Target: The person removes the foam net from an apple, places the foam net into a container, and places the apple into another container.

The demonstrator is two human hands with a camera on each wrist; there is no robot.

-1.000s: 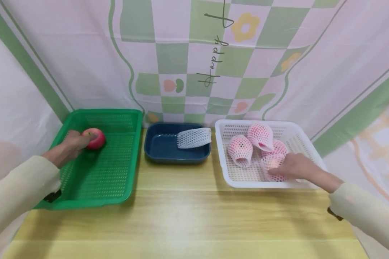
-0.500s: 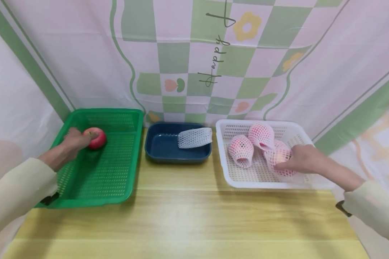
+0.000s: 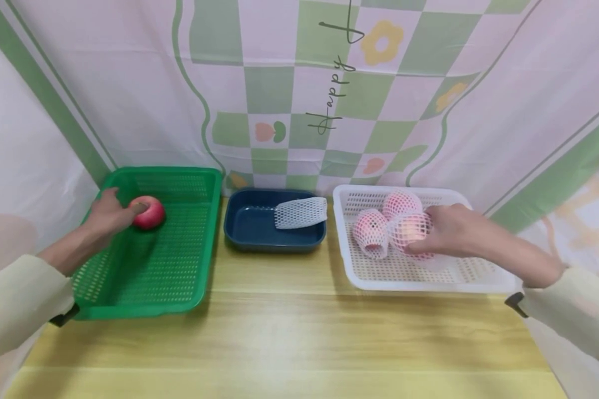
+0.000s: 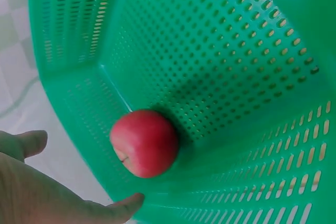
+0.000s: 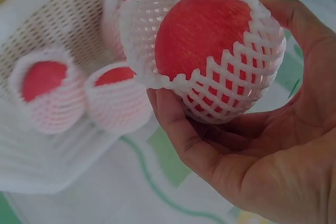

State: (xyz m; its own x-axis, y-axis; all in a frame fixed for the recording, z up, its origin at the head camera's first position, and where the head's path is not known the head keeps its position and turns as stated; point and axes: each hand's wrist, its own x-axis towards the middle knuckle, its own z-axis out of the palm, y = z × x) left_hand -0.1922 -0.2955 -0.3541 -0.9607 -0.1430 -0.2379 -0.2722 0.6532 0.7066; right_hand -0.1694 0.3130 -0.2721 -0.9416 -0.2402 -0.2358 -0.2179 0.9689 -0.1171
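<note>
A bare red apple (image 3: 148, 213) lies in the green basket (image 3: 179, 299) at the left. Over that basket's left side hovers my left hand (image 3: 107, 215), its thumb and fingers spread; the left wrist view shows them apart from the apple (image 4: 145, 143). My right hand (image 3: 454, 230) grips an apple in a white foam net (image 3: 410, 233) above the white basket (image 3: 351, 271). In the right wrist view, fingers and thumb curl round the netted apple (image 5: 210, 45). Other netted apples (image 3: 371, 233) sit in the white basket, one partly hidden behind the held one.
Between the baskets stands a dark blue tray (image 3: 249, 224) with a loose white foam net (image 3: 301, 213) lying over its right end. All stand on a wooden table (image 3: 279, 327), against a patterned cloth (image 3: 264, 88) behind.
My right hand has taken hold of a netted apple and lifted it up and left within the white basket. My left hand's fingers have spread away from the red apple, which stays in place.
</note>
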